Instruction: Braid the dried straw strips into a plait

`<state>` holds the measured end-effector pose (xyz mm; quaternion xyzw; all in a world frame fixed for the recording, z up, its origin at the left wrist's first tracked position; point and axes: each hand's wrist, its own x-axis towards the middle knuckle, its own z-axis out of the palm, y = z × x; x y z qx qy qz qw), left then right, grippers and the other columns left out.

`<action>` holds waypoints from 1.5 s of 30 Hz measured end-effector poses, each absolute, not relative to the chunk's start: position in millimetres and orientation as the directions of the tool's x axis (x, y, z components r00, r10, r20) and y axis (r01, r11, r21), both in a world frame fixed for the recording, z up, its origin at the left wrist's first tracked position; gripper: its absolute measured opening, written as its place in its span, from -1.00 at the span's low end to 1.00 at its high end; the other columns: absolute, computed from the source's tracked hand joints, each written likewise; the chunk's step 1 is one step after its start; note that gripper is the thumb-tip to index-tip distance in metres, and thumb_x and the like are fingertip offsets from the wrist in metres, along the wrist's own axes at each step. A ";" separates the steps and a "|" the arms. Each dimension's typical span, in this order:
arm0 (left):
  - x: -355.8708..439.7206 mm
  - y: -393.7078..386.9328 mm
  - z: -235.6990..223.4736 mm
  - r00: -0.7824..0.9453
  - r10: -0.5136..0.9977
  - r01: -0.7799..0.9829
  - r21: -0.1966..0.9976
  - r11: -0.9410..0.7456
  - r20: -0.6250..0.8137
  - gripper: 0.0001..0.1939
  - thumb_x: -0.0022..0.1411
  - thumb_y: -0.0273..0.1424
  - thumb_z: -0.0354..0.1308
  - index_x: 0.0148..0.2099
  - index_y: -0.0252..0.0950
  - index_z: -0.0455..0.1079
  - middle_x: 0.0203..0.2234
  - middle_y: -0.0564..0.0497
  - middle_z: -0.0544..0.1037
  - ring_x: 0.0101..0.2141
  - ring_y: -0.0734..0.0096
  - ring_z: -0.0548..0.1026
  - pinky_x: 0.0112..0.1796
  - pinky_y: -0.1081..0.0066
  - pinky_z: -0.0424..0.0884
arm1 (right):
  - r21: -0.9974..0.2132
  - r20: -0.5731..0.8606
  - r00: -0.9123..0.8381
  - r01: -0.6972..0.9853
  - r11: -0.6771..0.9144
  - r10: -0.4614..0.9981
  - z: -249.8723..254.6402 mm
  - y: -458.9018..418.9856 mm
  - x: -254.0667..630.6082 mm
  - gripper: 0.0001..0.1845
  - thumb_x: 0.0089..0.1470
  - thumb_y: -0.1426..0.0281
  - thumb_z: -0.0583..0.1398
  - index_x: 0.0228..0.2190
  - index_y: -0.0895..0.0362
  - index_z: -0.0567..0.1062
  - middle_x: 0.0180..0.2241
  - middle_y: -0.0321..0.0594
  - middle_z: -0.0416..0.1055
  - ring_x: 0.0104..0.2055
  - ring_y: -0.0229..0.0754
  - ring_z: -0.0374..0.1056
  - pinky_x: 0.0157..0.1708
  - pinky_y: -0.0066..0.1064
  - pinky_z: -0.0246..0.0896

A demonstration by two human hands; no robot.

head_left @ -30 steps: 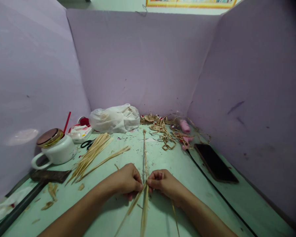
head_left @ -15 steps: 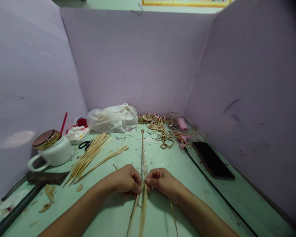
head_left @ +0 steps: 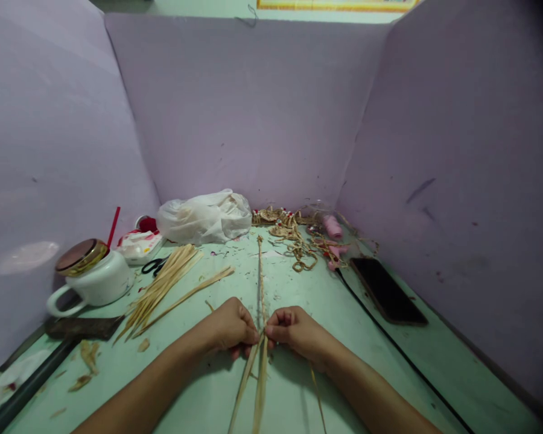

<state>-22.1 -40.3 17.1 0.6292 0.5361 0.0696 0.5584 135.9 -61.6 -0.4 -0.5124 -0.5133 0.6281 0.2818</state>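
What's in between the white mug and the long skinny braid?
The head view shows black-handled scissors, a bundle of pale strips, a thinner bunch beside it, and tiny scraps lying between them.

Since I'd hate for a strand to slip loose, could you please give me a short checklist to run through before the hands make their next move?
1. Left hand pinching the straw strands near the work's close end: ok.
2. Right hand pinching close beside it: ok.
3. Braided cord lying fairly straight beyond both hands: ok.
4. Tightness where cord and strands meet: cannot tell; partly hidden and too small.
5. Scissors fully uncovered: not ok; the straw bundle hides their blades.
6. Black cable apart from the right hand: ok.
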 end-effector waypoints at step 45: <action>-5.5 -51.0 15.2 0.420 0.712 0.274 0.827 0.491 -0.562 -0.91 -0.32 -0.51 0.09 -0.61 -0.41 0.26 -0.75 0.00 0.38 -0.77 0.55 0.29 -0.79 0.59 0.14 | -0.918 -0.377 -0.377 0.034 -0.394 0.846 3.6 -60.9 140.3 -0.79 -0.39 0.38 0.25 -0.61 0.26 0.38 -0.72 -0.32 0.32 -0.75 -0.49 0.01 -0.72 -0.57 -0.23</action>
